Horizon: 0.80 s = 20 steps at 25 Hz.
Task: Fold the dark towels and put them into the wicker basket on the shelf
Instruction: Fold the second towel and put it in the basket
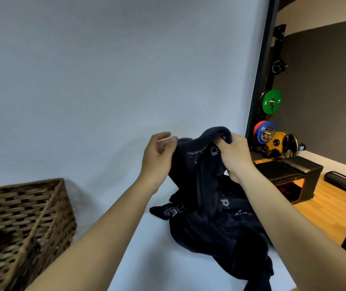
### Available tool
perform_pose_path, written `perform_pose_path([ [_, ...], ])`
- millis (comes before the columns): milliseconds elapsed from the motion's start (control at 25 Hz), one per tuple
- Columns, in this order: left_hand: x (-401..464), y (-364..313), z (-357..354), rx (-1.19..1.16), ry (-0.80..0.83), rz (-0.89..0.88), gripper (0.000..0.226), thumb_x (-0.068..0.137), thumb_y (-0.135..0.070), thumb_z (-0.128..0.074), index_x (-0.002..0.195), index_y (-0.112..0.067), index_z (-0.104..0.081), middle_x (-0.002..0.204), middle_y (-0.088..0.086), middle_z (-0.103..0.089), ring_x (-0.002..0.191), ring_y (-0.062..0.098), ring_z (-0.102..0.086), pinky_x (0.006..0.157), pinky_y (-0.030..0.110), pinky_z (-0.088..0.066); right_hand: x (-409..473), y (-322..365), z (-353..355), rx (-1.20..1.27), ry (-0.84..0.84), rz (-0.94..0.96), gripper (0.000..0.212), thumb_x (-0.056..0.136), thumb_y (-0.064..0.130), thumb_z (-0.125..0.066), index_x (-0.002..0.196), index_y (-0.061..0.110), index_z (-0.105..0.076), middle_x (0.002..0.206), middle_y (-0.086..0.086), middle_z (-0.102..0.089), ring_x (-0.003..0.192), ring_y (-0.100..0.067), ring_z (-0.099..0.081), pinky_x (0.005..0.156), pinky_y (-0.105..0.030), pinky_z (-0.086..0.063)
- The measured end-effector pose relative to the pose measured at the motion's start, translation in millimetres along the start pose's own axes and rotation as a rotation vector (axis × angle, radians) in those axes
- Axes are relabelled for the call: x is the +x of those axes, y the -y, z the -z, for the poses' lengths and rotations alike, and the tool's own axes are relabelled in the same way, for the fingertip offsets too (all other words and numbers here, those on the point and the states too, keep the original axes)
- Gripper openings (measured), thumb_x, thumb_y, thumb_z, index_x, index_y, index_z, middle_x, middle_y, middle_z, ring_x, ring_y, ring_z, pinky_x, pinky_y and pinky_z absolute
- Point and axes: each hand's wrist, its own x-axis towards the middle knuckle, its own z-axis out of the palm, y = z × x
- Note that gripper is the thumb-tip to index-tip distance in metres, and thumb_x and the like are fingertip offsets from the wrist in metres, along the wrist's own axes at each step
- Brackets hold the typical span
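A heap of dark navy towels (212, 223) with white print lies on the white shelf (147, 259), right of centre. My right hand (234, 154) grips the top edge of one dark towel (197, 164) and holds it up off the heap. My left hand (157, 158) is just left of that raised towel, fingers loosely curved beside its edge; whether they pinch the cloth is unclear. The wicker basket (48, 206) stands at the left on the shelf, with something dark inside.
A white wall rises behind the shelf. To the right, past a black post (260, 80), a gym room shows coloured weight plates (271, 103), a black bench (294, 171) and a wooden floor. The shelf's right edge runs beside the towel heap.
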Motion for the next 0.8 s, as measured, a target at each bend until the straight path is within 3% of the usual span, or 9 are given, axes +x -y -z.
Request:
perform_pose_path([
  [120, -15, 7, -10, 0.062, 0.262, 0.004, 0.063, 0.083, -0.043, -0.078, 0.138, -0.032, -0.049, 0.127, -0.018, -0.063, 0.112, -0.005, -0.062, 0.095, 0.019, -0.051, -2, 13, -13, 0.066, 0.082, -0.067, 0.012, 0.095, 0.014, -0.062, 0.088, 0.009, -0.07, 0.086, -0.014, -0.074, 0.083, -0.031, -0.072, 0.076, -0.044, -0.057],
  [200, -21, 11, -17, 0.202, 0.333, -0.001, 0.053, 0.082, -0.036, -0.082, 0.129, -0.031, -0.056, 0.116, -0.017, -0.068, 0.101, -0.007, -0.065, 0.084, 0.017, -0.053, -3, 16, -17, 0.145, 0.139, -0.133, 0.013, 0.097, 0.014, -0.059, 0.095, 0.01, -0.071, 0.093, -0.015, -0.075, 0.09, -0.033, -0.073, 0.084, -0.048, -0.058],
  [280, -20, 8, -18, 0.206, 0.256, 0.039, 0.027, 0.085, -0.027, -0.079, 0.109, -0.025, -0.068, 0.1, -0.011, -0.075, 0.09, 0.004, -0.072, 0.079, 0.023, -0.057, -3, 12, -15, 0.275, 0.195, -0.154, 0.014, 0.099, 0.014, -0.059, 0.106, 0.009, -0.07, 0.103, -0.015, -0.075, 0.098, -0.031, -0.072, 0.091, -0.048, -0.058],
  [360, -10, 0, -11, 0.092, 0.146, 0.137, 0.017, 0.085, -0.021, -0.079, 0.101, -0.017, -0.073, 0.092, -0.002, -0.078, 0.088, 0.018, -0.075, 0.078, 0.031, -0.061, -7, -5, -9, 0.322, 0.269, -0.159, 0.025, 0.1, 0.023, -0.06, 0.121, 0.01, -0.063, 0.117, -0.014, -0.072, 0.103, -0.028, -0.071, 0.093, -0.046, -0.057],
  [480, 11, -24, 7, -0.078, -0.016, 0.23, 0.026, 0.083, -0.023, -0.082, 0.103, -0.009, -0.073, 0.092, 0.007, -0.079, 0.087, 0.025, -0.076, 0.074, 0.036, -0.062, -34, -43, -4, -0.105, 0.454, -0.11, 0.034, 0.099, 0.026, -0.062, 0.132, 0.019, -0.054, 0.122, -0.002, -0.069, 0.099, -0.018, -0.07, 0.08, -0.031, -0.058],
  [560, 22, -40, 18, -0.149, -0.071, 0.233, 0.03, 0.083, -0.024, -0.082, 0.108, -0.01, -0.07, 0.096, 0.006, -0.078, 0.088, 0.024, -0.076, 0.072, 0.034, -0.062, -47, -61, -10, -0.276, 0.533, -0.089, 0.023, 0.1, 0.007, -0.057, 0.12, 0.016, -0.062, 0.11, -0.003, -0.073, 0.093, -0.016, -0.069, 0.077, -0.025, -0.057],
  [600, 27, -46, 22, -0.17, -0.087, 0.233, 0.031, 0.084, -0.025, -0.082, 0.109, -0.011, -0.069, 0.098, 0.005, -0.078, 0.088, 0.022, -0.075, 0.071, 0.033, -0.062, -50, -63, -15, -0.324, 0.517, -0.08, 0.018, 0.101, 0.008, -0.054, 0.111, 0.015, -0.067, 0.1, -0.002, -0.075, 0.088, -0.016, -0.068, 0.078, -0.028, -0.057],
  [680, 31, -49, 32, -0.191, -0.116, 0.258, 0.031, 0.085, -0.026, -0.081, 0.11, -0.013, -0.068, 0.1, 0.003, -0.078, 0.088, 0.021, -0.075, 0.067, 0.031, -0.06, -52, -51, -25, -0.207, 0.465, -0.153, 0.027, 0.105, 0.027, -0.048, 0.099, 0.013, -0.07, 0.086, 0.0, -0.073, 0.077, -0.017, -0.065, 0.077, -0.037, -0.055],
  [800, 28, -39, 47, -0.157, -0.168, 0.297, 0.028, 0.088, -0.028, -0.078, 0.109, -0.014, -0.067, 0.1, 0.004, -0.077, 0.086, 0.02, -0.074, 0.06, 0.028, -0.056, -49, -38, -36, 0.184, 0.469, -0.325, 0.051, 0.104, 0.056, -0.036, 0.114, 0.019, -0.069, 0.105, -0.004, -0.075, 0.081, -0.024, -0.066, 0.08, -0.04, -0.052],
])
